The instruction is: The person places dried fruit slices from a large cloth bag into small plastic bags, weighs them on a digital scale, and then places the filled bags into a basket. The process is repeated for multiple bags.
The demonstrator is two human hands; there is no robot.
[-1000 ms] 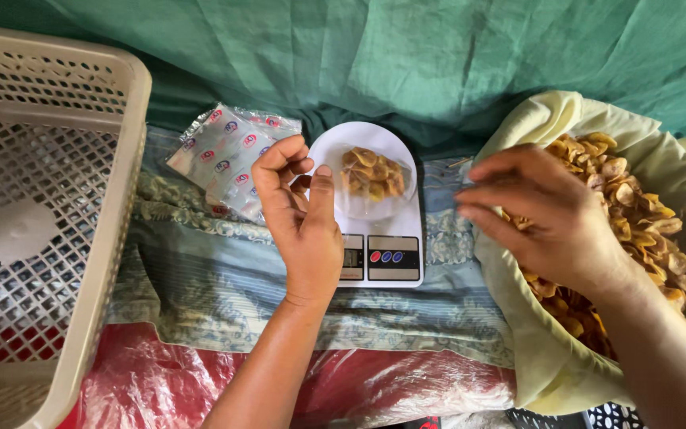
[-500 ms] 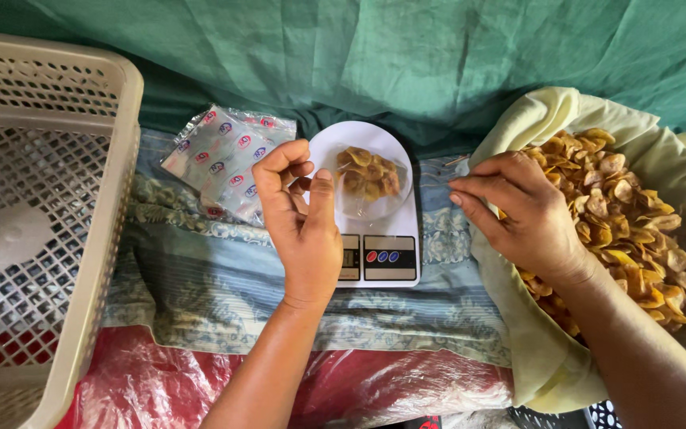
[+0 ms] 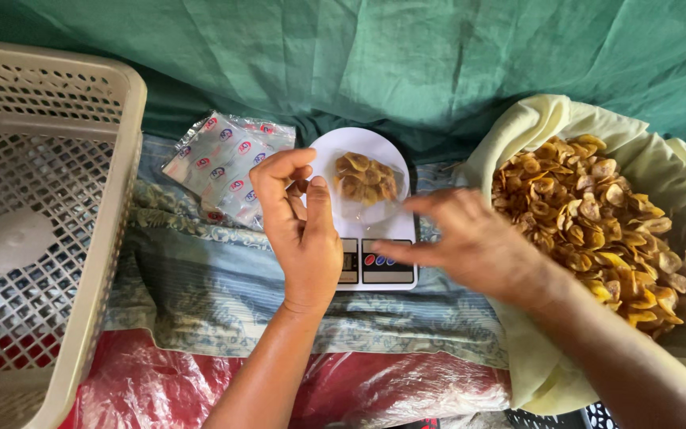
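Both hands differ: right hand (image 3: 470,242), open and empty, has left the cloth-lined chip basket (image 3: 597,214) for the one white digital scale (image 3: 371,238); left hand (image 3: 303,218) still pinches one clear chip bag (image 3: 367,187).

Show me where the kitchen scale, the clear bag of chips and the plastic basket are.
kitchen scale (image 3: 379,263), head view, on its button panel.
clear bag of chips (image 3: 367,181), head view, on the chips inside.
plastic basket (image 3: 113,206), head view, on its right rim.

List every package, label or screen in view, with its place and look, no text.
Printed pouches: flat clear stack with red-blue round marks, left of the scale.
Clear bag: holds yellow chips, on the scale plate.
Scale: white, centre; its display hidden behind the left hand.
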